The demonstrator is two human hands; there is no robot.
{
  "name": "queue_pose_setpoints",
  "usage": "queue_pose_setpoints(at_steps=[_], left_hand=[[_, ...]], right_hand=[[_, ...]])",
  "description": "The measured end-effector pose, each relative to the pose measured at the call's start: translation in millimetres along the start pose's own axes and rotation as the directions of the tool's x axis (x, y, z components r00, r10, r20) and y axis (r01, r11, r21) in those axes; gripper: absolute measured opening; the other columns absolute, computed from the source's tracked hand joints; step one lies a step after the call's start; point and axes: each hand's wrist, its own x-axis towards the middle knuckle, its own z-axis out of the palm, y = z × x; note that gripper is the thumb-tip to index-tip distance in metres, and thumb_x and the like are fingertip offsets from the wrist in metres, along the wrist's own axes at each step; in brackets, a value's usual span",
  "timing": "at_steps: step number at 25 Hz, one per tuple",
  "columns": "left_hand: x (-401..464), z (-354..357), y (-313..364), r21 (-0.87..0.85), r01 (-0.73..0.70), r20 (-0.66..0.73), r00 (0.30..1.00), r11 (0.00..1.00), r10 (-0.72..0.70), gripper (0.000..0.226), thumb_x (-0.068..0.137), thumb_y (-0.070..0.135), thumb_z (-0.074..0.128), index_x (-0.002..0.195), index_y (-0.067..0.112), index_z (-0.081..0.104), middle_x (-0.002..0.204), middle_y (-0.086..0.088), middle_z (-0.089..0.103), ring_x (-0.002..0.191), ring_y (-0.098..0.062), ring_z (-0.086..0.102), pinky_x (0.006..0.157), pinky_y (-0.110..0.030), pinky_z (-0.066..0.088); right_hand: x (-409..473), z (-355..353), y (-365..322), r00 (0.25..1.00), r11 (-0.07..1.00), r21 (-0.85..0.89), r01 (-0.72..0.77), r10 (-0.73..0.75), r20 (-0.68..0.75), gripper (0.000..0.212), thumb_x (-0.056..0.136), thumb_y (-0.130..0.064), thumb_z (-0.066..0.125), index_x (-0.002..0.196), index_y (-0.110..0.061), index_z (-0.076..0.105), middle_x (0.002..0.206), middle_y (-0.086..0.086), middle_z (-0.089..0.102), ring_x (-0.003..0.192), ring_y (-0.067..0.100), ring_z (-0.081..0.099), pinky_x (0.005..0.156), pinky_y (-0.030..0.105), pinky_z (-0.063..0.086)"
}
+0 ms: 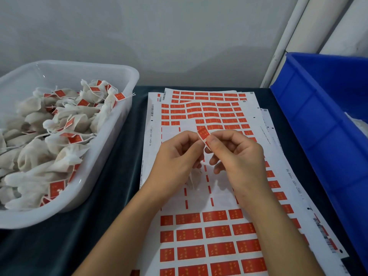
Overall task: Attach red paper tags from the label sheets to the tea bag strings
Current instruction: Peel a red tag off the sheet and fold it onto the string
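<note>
Nearest the camera, rows of red labels fill the bottom of the top label sheet (209, 248), which lies on a fanned stack of similar sheets across the dark tabletop (79, 236). Both forearms reach in over that sheet. Above its stripped middle band, the left hand (177, 156) and the right hand (239, 154) meet. The thumbs and forefingers of both hands pinch one red paper tag (203, 134), held up off the sheet and bent over at the right thumb. The other fingers of each hand are curled loosely underneath. Below the left hand something pale and gauzy, probably a tea bag (194, 179), hangs over the white backing; it is too blurred to be sure, and its string cannot be made out.

To the left, a clear plastic tub (127, 80) stands on the tabletop, heaped with white tea bags that already carry red tags (59, 128). To the right, a blue plastic crate (322, 120) stands against the sheets' edge, with something white just visible inside it.
</note>
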Motion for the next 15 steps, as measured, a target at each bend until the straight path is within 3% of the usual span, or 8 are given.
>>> queue_pose_setpoints(at_steps=[8,15], left_hand=[[0.2,-2.7,-0.2,0.025,0.017,0.023,1.0,1.0,-0.018,0.033,0.107,0.015,0.052,0.084,0.027,0.072,0.076,0.003,0.068,0.07,-0.013,0.065,0.074,-0.023,0.059],[-0.2,1.8,1.1,0.03,0.003,-0.052,0.999,1.0,-0.002,0.03,0.104,0.028,0.06,0.077,0.028,0.072,0.07,0.003,0.067,0.065,-0.013,0.065,0.068,-0.02,0.058]], right_hand=[[0.5,-4.0,0.5,0.997,0.988,-0.138,0.073,-0.075,-0.011,0.006,0.093,-0.035,0.075,0.098,-0.032,0.074,0.084,-0.014,0.075,0.077,0.012,0.072,0.06,0.02,0.058],[-0.7,-3.9,0.4,0.985,0.95,-0.262,0.168,-0.171,0.011,0.01,0.095,-0.041,0.07,0.105,-0.043,0.07,0.089,-0.022,0.071,0.086,0.007,0.07,0.064,0.018,0.059]])
